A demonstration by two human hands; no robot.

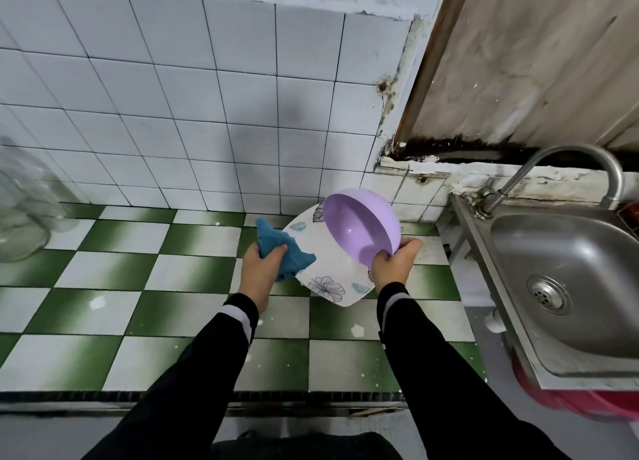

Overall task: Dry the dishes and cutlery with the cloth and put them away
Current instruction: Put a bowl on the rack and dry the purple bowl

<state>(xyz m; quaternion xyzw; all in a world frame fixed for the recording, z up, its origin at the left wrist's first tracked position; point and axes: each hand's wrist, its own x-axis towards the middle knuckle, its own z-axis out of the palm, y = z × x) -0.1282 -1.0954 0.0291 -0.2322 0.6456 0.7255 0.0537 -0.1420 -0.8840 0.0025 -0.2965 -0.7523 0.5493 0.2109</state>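
My right hand (394, 262) grips a lilac plastic bowl (359, 228) together with a white plate printed with flowers and leaves (328, 269). Both are tilted up above the counter, and the bowl lies against the plate's face with its hollow turned toward me. My left hand (261, 269) holds a bunched blue cloth (283, 248), which touches the plate's left edge.
Below my hands runs a green and white checked tile counter (138, 286) with a white tiled wall (173, 114) behind it. A clear glass jar (24, 204) stands at the far left. A steel sink (570, 280) with a curved tap (567, 169) is at the right, over a red basin (570, 404).
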